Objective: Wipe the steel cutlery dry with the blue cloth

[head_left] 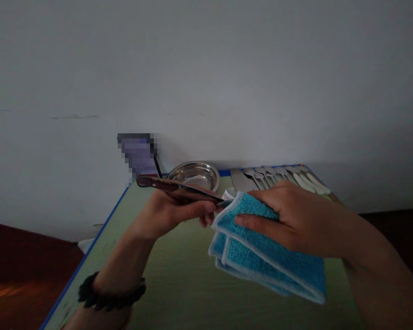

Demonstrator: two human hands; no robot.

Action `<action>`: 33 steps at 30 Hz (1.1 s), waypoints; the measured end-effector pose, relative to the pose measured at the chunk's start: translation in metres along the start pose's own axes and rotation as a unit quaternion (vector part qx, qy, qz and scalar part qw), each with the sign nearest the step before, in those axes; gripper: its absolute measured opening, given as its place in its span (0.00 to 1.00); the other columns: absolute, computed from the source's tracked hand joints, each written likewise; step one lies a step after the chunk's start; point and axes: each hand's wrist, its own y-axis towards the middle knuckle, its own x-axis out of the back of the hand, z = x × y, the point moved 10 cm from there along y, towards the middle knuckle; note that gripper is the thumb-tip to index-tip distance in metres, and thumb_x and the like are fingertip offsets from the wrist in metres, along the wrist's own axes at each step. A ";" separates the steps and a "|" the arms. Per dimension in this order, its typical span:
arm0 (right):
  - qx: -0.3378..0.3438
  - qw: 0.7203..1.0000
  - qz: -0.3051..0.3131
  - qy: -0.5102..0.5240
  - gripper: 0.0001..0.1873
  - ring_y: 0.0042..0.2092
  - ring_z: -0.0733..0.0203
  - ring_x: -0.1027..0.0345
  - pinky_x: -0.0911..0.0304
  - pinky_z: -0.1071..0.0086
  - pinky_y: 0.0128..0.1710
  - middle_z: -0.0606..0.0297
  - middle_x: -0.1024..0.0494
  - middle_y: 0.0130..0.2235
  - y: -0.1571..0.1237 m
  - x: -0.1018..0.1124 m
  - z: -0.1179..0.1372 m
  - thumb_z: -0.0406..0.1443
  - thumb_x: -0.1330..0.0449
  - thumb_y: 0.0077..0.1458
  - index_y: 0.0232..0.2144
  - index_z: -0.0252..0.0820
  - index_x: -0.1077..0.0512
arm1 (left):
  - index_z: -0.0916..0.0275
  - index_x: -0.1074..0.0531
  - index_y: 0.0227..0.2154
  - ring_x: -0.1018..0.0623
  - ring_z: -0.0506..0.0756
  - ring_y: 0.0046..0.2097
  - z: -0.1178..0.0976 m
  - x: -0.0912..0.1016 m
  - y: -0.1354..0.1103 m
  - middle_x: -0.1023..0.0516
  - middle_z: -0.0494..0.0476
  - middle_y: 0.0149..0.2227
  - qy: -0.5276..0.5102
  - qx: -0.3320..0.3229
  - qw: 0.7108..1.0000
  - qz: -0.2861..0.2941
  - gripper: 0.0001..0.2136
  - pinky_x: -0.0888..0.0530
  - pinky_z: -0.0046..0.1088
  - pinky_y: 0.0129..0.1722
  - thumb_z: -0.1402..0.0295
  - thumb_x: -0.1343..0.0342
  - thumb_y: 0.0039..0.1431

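Observation:
My left hand (pixel 179 210) grips a knife (pixel 161 183) with a dark reddish-brown handle, its fingers around the underside and partly hidden. The knife lies nearly level, handle pointing left, its blade seen almost edge-on and running right. My right hand (pixel 278 220) is closed on a folded blue cloth (pixel 261 254) with pale edging. The cloth wraps over the blade's right end, which it hides. A white label shows at the cloth's upper left corner. Both hands are above the table, close together.
On the green table (pixel 172 275) with blue edging, a shiny steel bowl (pixel 209 176) stands at the back. Right of it lie a wide flat metal blade (pixel 241 180) and a row of several spoons and other cutlery (pixel 268 174). A pixelated screen-like device (pixel 137 153) leans at back left, near the wall (pixel 206 82).

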 end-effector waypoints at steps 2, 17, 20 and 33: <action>0.003 1.000 -0.002 0.009 0.18 0.26 0.68 0.34 0.46 0.73 0.26 0.69 0.27 0.25 0.000 0.002 0.000 0.47 0.51 0.57 0.28 0.42 0.31 | 0.65 0.21 0.29 0.25 0.49 0.21 0.000 0.002 -0.001 0.22 0.53 0.21 -0.002 -0.005 1.000 -0.003 0.03 0.25 0.19 0.21 0.73 0.39 0.50; 0.008 1.000 -0.022 0.000 0.17 0.24 0.68 0.35 0.46 0.72 0.25 0.68 0.27 0.24 -0.001 0.008 0.004 0.46 0.49 0.56 0.27 0.41 0.29 | 0.63 0.22 0.31 0.24 0.49 0.24 0.002 0.008 -0.006 0.19 0.55 0.28 -0.032 -0.011 0.999 0.008 0.03 0.25 0.20 0.22 0.72 0.39 0.52; 0.008 1.000 -0.023 -0.001 0.17 0.24 0.68 0.35 0.46 0.72 0.26 0.69 0.27 0.24 -0.002 0.008 0.005 0.45 0.50 0.57 0.27 0.41 0.29 | 0.63 0.22 0.31 0.24 0.49 0.23 0.002 0.009 -0.005 0.19 0.55 0.27 -0.023 -0.007 1.000 -0.002 0.04 0.25 0.20 0.21 0.72 0.39 0.52; -0.008 1.000 -0.009 0.008 0.18 0.24 0.68 0.36 0.45 0.73 0.25 0.67 0.27 0.24 -0.001 0.002 0.003 0.46 0.51 0.57 0.29 0.41 0.29 | 0.63 0.21 0.31 0.24 0.49 0.23 -0.002 0.006 -0.004 0.20 0.54 0.24 0.003 -0.009 1.000 0.004 0.04 0.25 0.20 0.21 0.72 0.39 0.51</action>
